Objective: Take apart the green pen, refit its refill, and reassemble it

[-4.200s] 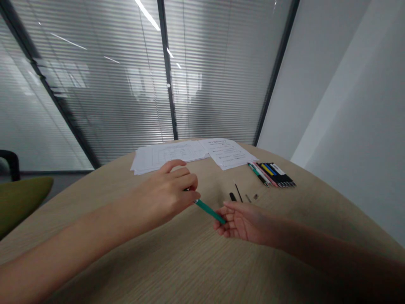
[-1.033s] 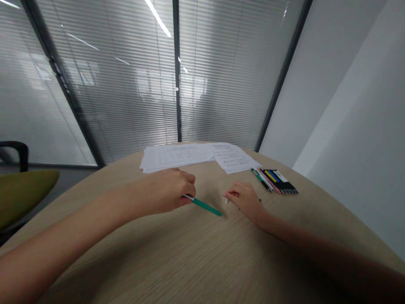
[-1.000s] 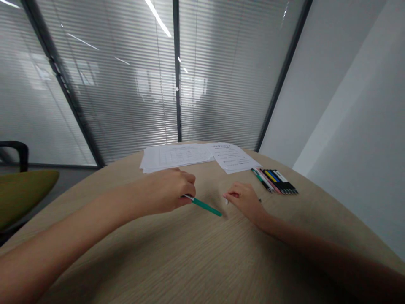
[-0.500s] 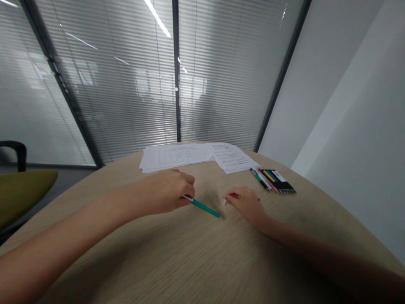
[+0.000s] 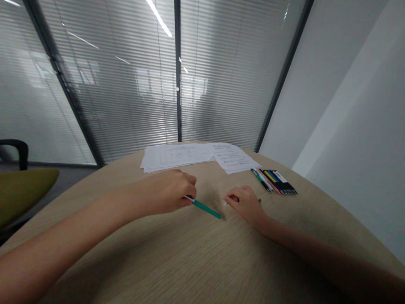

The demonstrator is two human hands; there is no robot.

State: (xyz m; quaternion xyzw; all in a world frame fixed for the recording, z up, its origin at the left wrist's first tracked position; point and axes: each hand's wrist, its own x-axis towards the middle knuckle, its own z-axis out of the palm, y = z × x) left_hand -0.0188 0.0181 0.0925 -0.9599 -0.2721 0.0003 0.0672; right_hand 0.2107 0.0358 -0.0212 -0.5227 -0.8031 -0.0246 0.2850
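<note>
My left hand (image 5: 177, 190) is closed around a slim green pen (image 5: 207, 209). The pen's green part slants down to the right, its far end close to the tabletop; a pale section shows at my fingers. To the right, my right hand (image 5: 247, 204) is closed in a pinch. A small white tip (image 5: 224, 202) pokes out below its fingertips, and a small dark end (image 5: 260, 200) shows past the back of the hand. Whether these belong to one thing I cannot tell, as the fingers cover the middle. The two hands are apart.
Several pens (image 5: 275, 181) lie side by side at the right of the round wooden table (image 5: 177, 261). Printed sheets of paper (image 5: 177, 157) overlap along the far edge. A green chair (image 5: 25, 190) stands at the left, and a glass wall with blinds rises behind.
The white tip at my right fingertips shows less than before. Both hands otherwise hold almost the same place, with the view shifted slightly.
</note>
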